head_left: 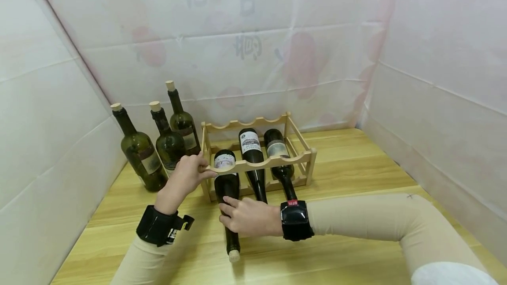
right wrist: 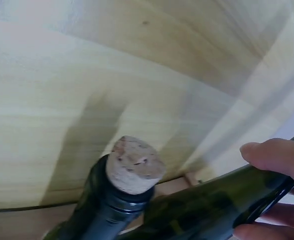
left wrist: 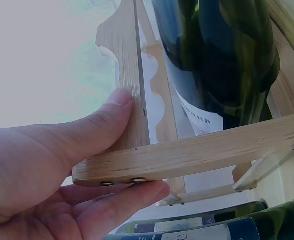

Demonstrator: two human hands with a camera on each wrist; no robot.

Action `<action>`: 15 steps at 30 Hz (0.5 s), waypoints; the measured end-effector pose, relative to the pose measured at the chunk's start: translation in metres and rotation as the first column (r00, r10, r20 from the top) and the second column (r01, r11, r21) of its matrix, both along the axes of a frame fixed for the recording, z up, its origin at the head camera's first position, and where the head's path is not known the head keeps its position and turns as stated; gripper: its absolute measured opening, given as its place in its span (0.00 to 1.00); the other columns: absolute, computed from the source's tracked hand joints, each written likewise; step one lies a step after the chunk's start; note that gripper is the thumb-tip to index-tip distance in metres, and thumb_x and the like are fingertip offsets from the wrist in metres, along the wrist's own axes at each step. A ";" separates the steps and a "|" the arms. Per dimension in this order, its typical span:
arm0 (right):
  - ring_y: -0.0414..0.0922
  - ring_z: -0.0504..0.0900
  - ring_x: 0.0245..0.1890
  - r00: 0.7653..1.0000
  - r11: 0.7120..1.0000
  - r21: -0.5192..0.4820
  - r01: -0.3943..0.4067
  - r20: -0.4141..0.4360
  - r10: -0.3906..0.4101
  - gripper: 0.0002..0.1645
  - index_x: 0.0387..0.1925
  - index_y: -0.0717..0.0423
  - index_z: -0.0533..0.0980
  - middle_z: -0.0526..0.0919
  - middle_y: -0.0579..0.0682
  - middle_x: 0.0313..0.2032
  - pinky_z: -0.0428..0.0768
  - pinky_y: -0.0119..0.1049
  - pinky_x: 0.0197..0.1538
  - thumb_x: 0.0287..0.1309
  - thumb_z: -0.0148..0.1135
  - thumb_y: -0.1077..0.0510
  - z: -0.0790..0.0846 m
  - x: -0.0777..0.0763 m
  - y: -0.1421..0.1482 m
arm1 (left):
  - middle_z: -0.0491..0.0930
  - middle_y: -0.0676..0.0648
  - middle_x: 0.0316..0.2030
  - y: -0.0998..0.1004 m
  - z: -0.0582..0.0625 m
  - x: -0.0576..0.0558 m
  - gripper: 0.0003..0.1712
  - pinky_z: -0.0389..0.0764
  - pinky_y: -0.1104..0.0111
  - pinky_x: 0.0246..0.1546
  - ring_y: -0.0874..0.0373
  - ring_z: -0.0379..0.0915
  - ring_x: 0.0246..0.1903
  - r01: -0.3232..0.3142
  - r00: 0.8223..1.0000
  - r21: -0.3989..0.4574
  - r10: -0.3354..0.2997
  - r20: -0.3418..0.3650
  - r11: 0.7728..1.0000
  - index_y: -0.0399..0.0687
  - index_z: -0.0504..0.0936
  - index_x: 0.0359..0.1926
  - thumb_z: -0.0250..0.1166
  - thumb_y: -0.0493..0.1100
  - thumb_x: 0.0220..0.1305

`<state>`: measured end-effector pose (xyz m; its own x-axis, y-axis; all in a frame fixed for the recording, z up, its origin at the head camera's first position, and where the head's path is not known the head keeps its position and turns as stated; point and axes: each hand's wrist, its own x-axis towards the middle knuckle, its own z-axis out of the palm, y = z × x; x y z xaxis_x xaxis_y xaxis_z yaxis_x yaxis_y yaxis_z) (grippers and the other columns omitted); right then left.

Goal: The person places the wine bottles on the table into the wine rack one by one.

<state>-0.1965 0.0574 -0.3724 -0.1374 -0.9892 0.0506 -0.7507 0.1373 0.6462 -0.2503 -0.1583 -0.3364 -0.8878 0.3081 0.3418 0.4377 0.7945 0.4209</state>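
My left hand (head_left: 184,177) pinches the front left corner of a wooden wine rack (head_left: 295,159). In the left wrist view the thumb presses one side of the corner, with the fingers under the wooden rail (left wrist: 202,152). My right hand (head_left: 251,218) grips a dark green wine bottle (head_left: 228,187) around its shoulder and neck. This bottle lies in the leftmost slot, corked neck toward me, its base end behind the top front rail. Two more wine bottles, one in the middle (head_left: 251,143) and one to the right (head_left: 280,146), lie in the rack with necks forward.
Left of the rack, three corked bottles stand upright: one at the left (head_left: 143,162), one in the middle (head_left: 169,142) and one at the back (head_left: 184,122). The wooden tabletop (head_left: 348,162) meets pale sheeted walls (head_left: 332,56) behind and on both sides.
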 end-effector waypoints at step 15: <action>0.53 0.68 0.62 0.923 0.987 -0.067 0.146 0.368 -0.111 0.20 0.53 0.50 0.78 0.74 0.55 0.60 0.79 0.27 0.44 0.57 0.65 0.61 0.000 -0.013 0.002 | 0.80 0.30 0.45 0.002 0.001 0.000 0.08 0.72 0.68 0.21 0.41 0.70 0.55 -0.026 0.999 -0.009 0.027 0.025 1.000 0.47 0.83 0.22 0.72 0.45 0.52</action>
